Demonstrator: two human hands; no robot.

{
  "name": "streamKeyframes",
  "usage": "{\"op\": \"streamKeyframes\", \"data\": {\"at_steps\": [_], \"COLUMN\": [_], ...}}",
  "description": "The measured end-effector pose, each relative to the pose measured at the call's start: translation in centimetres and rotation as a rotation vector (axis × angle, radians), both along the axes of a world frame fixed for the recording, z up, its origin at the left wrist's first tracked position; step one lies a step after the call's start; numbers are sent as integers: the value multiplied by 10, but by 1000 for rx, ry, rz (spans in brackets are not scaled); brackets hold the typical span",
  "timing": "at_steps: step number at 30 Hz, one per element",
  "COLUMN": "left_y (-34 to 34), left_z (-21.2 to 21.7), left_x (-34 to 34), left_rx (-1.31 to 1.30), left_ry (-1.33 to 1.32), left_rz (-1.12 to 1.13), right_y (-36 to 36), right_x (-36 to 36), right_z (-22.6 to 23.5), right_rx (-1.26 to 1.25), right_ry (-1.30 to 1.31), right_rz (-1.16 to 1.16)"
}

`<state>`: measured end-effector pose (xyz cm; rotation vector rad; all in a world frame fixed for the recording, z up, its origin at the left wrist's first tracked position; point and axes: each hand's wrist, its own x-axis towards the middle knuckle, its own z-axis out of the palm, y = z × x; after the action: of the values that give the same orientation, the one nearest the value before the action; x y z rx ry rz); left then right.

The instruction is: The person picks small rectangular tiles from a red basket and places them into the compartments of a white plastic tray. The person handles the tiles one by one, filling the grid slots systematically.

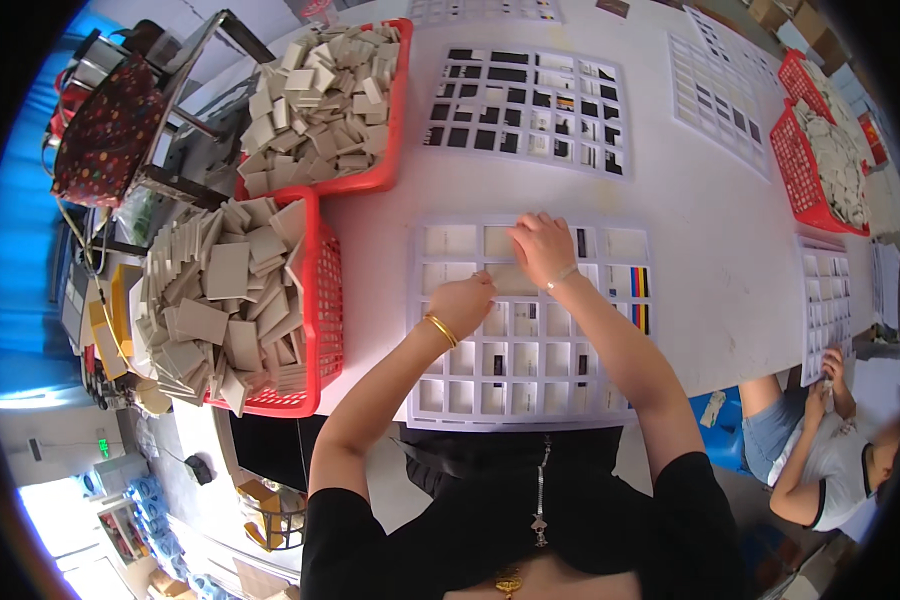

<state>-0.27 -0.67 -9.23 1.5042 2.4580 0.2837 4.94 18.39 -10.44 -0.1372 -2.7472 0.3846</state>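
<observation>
A white display board (435, 405) with a grid of framed cells lies in front of me at the table's near edge. Most of its cells hold pale pieces, some with dark strips or bright coloured stripes. My left hand (462, 303), fingers curled together, pinches at the left edge of a beige tile (513, 281) in the second row. Above it and to the right, my right hand (543, 248) bends its closed fingers over the right side of that tile and the beige cell above. Its fingertips are partly hidden.
Two red baskets (328, 310) heaped with beige tiles (228, 270) stand to the left. Farther back lies another board (530, 105) with black pieces. At the right are more boards (720, 100) and red baskets (800, 165); a co-worker (820, 460) sits handling a board (820, 300).
</observation>
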Motion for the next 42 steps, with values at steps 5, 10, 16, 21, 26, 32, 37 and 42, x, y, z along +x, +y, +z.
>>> {"op": "streamKeyframes", "data": {"at_steps": [5,10,16,21,26,32,37,42], "left_y": [15,22,47,101,118,111,86,48], "left_z": [64,78,84,91,77,84,98,109], "left_x": [-46,-176,-275,-295,-329,-335,-327,-305], "left_rx": [300,551,468,294,159,-12,-201,69], "left_ry": [-75,244,269,346,361,402,353,216], "left_rz": [212,477,794,759,811,596,559,667], "right_y": [-3,-10,-16,-20,-20,-18,-21,-17], "right_x": [10,16,18,22,25,26,25,27], "right_z": [-7,-2,0,3,-1,0,-3,-4], "right_rx": [21,13,39,32,-5,-13,-35,-10], "right_ry": [-176,-310,-362,-351,-250,-251,-226,-264], "right_rz": [39,46,30,21,7,31,32,21]}}
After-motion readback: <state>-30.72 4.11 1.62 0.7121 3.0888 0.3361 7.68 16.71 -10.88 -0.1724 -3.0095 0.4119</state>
